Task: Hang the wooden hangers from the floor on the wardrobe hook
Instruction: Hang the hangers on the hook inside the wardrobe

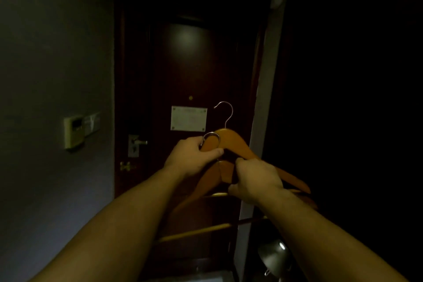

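I hold two wooden hangers in front of me in a dim hallway. The upper hanger [238, 143] has its metal hook [225, 111] standing up free against the door. The lower hanger [207, 181] hangs beneath it, and its crossbar [196, 232] shows low down. My left hand [194, 155] is closed around the lower hanger's metal hook [210, 137] and the upper hanger's left shoulder. My right hand [256, 178] grips the hangers just right of their necks. The wardrobe to the right is black, and no wardrobe hook can be made out.
A dark wooden door [190, 64] with a white notice [188, 118] and a handle [137, 143] stands straight ahead. A wall panel [75, 130] sits on the left wall. A pale door frame [263, 98] borders the dark right side. A metal kettle [274, 258] sits low right.
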`<state>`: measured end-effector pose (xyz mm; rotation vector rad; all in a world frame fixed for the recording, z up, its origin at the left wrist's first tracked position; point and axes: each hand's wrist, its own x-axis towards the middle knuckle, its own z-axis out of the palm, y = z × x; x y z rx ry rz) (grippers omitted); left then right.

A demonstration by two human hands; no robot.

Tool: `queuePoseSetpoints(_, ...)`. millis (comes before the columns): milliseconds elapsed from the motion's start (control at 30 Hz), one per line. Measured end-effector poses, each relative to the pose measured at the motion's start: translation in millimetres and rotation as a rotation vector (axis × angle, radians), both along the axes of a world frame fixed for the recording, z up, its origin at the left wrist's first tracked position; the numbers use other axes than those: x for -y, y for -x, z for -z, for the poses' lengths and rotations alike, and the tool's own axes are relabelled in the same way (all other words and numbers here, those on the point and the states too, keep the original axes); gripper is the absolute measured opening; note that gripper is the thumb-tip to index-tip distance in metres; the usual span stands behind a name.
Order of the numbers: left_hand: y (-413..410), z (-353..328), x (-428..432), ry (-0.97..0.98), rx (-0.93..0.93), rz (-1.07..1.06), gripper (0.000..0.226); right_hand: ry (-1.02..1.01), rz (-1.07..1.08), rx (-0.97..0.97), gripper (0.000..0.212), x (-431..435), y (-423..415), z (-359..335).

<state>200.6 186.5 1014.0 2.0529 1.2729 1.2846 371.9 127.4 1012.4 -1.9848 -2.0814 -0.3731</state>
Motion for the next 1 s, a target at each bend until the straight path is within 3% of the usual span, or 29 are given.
queuePoseSetpoints(433,-59,-68,41,-0.080,0.007,0.295,0.038,-0.104,0.312,0.003,0.023,109,-31,-62)
queuePoseSetpoints(1000,-298,-68,238,-0.142,-0.008,0.792,0.044,0.001,0.814,0.103,0.039,375,-185,-80)
